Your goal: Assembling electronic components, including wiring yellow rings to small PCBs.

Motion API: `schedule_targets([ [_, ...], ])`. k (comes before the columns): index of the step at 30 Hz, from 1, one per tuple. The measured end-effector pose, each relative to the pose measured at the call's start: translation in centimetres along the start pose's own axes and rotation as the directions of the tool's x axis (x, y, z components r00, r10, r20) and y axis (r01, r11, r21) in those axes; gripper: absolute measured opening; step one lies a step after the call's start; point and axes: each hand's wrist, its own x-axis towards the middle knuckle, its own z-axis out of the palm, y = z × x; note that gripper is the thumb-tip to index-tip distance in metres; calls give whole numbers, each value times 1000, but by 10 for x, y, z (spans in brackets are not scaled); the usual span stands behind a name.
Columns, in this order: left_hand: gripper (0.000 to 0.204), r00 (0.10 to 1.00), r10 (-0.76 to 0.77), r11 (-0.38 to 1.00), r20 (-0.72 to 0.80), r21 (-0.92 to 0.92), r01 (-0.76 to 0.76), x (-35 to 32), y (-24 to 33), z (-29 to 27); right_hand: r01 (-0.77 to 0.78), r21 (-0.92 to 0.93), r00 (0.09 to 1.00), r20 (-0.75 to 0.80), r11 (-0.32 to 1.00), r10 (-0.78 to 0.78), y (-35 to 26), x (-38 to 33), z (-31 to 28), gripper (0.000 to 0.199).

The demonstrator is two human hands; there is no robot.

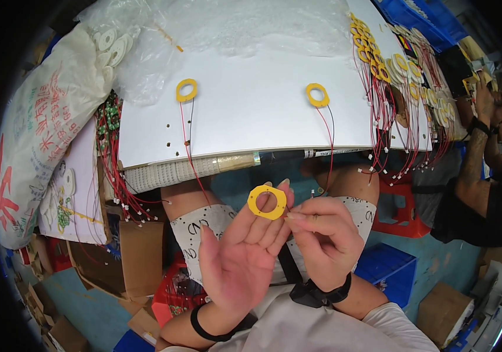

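Observation:
A yellow ring-shaped plate (255, 202) with a round hole and small dark dots lies across the fingers of my left hand (242, 255). That hand is palm up and open, its thumb apart. Beside the plate's right edge, my right hand (330, 234) is closed in a pinch on what look like thin wires, mostly hidden by the fingers. On the white table ahead lie two similar yellow rings, a left one (178, 92) and a right one (309, 97), each with a red and a black wire hanging over the front edge.
Stacked yellow rings (374, 57) with red wires and white plugs lie at the table's right. Clear plastic (239, 29) covers its back. A printed white sack (51, 126) stands left, near green circuit boards (109, 123). A co-worker's arm (478, 146) shows far right, past a red stool (406, 214).

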Motion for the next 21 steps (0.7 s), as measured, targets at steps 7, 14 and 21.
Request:
schedule_targets([
  [7, 83, 1000, -8, 1000, -18, -20, 8, 0, 0, 0, 17, -13, 999, 49, 1000, -16, 1, 1, -2, 26],
  [14, 83, 1000, -14, 1000, -27, -9, 13, 0, 0, -2, -9, 4, 998, 64, 1000, 8, 1, 1, -5, 28],
  [21, 69, 990, -28, 993, -137, 111, 44, 3, 1, 5, 46, -49, 992, 123, 998, -39, 3, 2, -7, 30],
])
